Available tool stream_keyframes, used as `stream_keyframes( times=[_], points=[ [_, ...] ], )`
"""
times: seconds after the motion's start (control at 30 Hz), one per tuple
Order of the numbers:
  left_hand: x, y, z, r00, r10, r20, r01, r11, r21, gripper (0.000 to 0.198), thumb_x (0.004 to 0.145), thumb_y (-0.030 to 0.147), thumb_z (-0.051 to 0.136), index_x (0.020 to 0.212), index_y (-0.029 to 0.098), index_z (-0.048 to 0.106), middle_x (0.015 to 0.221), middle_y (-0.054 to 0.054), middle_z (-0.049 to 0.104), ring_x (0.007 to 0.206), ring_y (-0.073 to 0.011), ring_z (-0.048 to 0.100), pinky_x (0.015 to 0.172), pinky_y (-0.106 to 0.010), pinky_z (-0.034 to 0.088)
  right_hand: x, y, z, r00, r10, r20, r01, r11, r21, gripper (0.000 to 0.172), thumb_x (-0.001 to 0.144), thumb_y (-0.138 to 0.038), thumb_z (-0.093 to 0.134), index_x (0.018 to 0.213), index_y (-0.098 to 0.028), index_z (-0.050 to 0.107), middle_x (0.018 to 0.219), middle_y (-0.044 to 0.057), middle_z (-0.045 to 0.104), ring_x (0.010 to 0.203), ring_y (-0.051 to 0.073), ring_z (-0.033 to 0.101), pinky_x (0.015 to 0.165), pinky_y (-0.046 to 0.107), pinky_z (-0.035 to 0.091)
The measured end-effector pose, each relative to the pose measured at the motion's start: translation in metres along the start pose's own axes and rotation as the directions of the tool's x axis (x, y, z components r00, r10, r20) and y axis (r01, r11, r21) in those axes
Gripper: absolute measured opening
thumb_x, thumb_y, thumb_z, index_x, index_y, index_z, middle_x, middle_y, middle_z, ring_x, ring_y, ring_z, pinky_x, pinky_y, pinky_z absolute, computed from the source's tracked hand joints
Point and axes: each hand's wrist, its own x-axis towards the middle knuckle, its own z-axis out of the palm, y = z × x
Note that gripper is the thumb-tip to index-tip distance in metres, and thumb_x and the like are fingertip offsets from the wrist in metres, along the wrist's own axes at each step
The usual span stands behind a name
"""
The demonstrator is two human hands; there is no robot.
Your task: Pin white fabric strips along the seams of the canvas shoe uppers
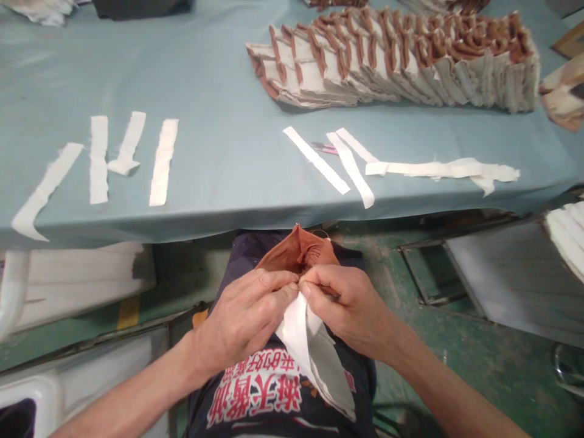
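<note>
Over my lap, my left hand [258,299] and my right hand [340,301] meet with thumbs and fingertips pinched on a brown fabric piece [283,252]. Its folded brown side points away from me, with gathered pleats [314,252] inside the opening. Out of the underside of my grip hangs a white cloth strip [296,331], beside a pale grey-white lining [331,371] that drapes over my dark printed apron [260,389]. Both hands are closed on the same spot; the exact edge between the fingertips is hidden.
A blue-green covered table [219,152] lies ahead. On it are white strips [164,161], pink-handled snips [325,148] partly under a strip, a longer strip pile [447,169], and a row of stacked brown-and-white pieces [401,67]. A metal frame [433,274] stands at right.
</note>
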Motion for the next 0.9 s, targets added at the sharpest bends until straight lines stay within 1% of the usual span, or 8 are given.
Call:
stream_keyframes(
  times=[0.17, 0.33, 0.47, 0.57, 0.63, 0.7, 0.8, 0.9],
  points=[
    [-0.006, 0.001, 0.005, 0.999, -0.028, 0.017, 0.027, 0.997, 0.066, 0.035, 0.099, 0.009, 0.050, 0.133, 0.013, 0.060, 0.120, -0.018, 0.071, 0.103, -0.0253, 0.069, 0.084, -0.039, 0.058, 0.001, 0.008, 0.000, 0.976, 0.185, 0.117, -0.216, 0.902, 0.373, 0.036, 0.098, -0.040, 0.058, 0.069, -0.020, 0.051, 0.062, -0.006, 0.044, 0.056, 0.009, 0.037, 0.052, 0.023, 0.030],
    [-0.006, 0.004, 0.010, 0.999, -0.034, 0.032, 0.032, 0.997, 0.073, 0.044, 0.097, 0.009, 0.047, 0.138, 0.016, 0.058, 0.120, -0.016, 0.070, 0.101, -0.0247, 0.067, 0.086, -0.040, 0.057, -0.001, 0.023, 0.008, 0.885, 0.212, 0.415, -0.455, 0.587, 0.669, 0.055, 0.087, -0.069, 0.070, 0.074, -0.019, 0.051, 0.064, -0.006, 0.045, 0.055, 0.008, 0.034, 0.050, 0.021, 0.028],
    [-0.004, 0.007, 0.007, 1.000, 0.005, -0.001, -0.005, 0.996, -0.090, 0.038, 0.101, 0.012, 0.044, 0.136, 0.016, 0.060, 0.120, -0.016, 0.068, 0.106, -0.0230, 0.068, 0.089, -0.037, 0.058, -0.006, 0.029, 0.016, 0.872, 0.184, 0.453, -0.486, 0.428, 0.762, 0.058, 0.081, -0.070, 0.077, 0.071, -0.020, 0.050, 0.061, -0.007, 0.044, 0.052, 0.007, 0.034, 0.050, 0.020, 0.030],
    [0.003, 0.009, -0.002, 0.998, -0.053, -0.035, 0.040, 0.957, -0.286, 0.034, 0.107, 0.018, 0.041, 0.138, 0.017, 0.056, 0.116, -0.013, 0.069, 0.105, -0.0204, 0.069, 0.089, -0.033, 0.057, -0.008, 0.025, 0.011, 0.898, 0.122, 0.423, -0.428, 0.467, 0.774, 0.052, 0.087, -0.061, 0.076, 0.071, -0.020, 0.049, 0.062, -0.008, 0.040, 0.053, 0.007, 0.030, 0.050, 0.020, 0.026],
    [0.012, 0.010, -0.010, 0.977, -0.212, -0.003, 0.196, 0.910, -0.367, 0.032, 0.108, 0.020, 0.042, 0.139, 0.018, 0.053, 0.106, -0.008, 0.072, 0.094, -0.0170, 0.070, 0.083, -0.028, 0.056, -0.007, 0.019, 0.003, 0.918, 0.074, 0.391, -0.364, 0.552, 0.750, 0.047, 0.093, -0.055, 0.072, 0.072, -0.019, 0.049, 0.064, -0.008, 0.038, 0.055, 0.007, 0.029, 0.051, 0.021, 0.024],
    [0.022, 0.009, -0.017, 0.940, -0.329, 0.091, 0.339, 0.868, -0.362, 0.024, 0.109, 0.020, 0.042, 0.126, 0.018, 0.059, 0.095, -0.002, 0.071, 0.080, -0.0136, 0.067, 0.074, -0.024, 0.052, -0.006, 0.012, -0.006, 0.940, 0.045, 0.338, -0.281, 0.664, 0.693, 0.044, 0.097, -0.051, 0.069, 0.073, -0.019, 0.050, 0.065, -0.007, 0.038, 0.057, 0.008, 0.029, 0.052, 0.022, 0.024],
    [0.036, 0.005, -0.025, 0.920, -0.306, 0.243, 0.375, 0.868, -0.324, 0.028, 0.109, 0.022, 0.040, 0.092, 0.016, 0.062, 0.078, 0.002, 0.063, 0.066, -0.0107, 0.056, 0.064, -0.023, 0.044, -0.003, 0.001, -0.018, 0.960, 0.046, 0.278, -0.189, 0.835, 0.516, 0.039, 0.099, -0.046, 0.063, 0.073, -0.019, 0.051, 0.066, -0.006, 0.039, 0.059, 0.009, 0.030, 0.052, 0.022, 0.024],
    [0.043, 0.001, -0.028, 0.914, -0.270, 0.303, 0.369, 0.864, -0.344, 0.034, 0.110, 0.024, 0.038, 0.081, 0.017, 0.055, 0.070, 0.004, 0.052, 0.060, -0.0097, 0.046, 0.059, -0.024, 0.037, 0.000, -0.007, -0.024, 0.960, 0.063, 0.274, -0.153, 0.934, 0.322, 0.033, 0.099, -0.038, 0.059, 0.073, -0.019, 0.052, 0.065, -0.006, 0.040, 0.058, 0.010, 0.033, 0.051, 0.023, 0.025]
  ],
)
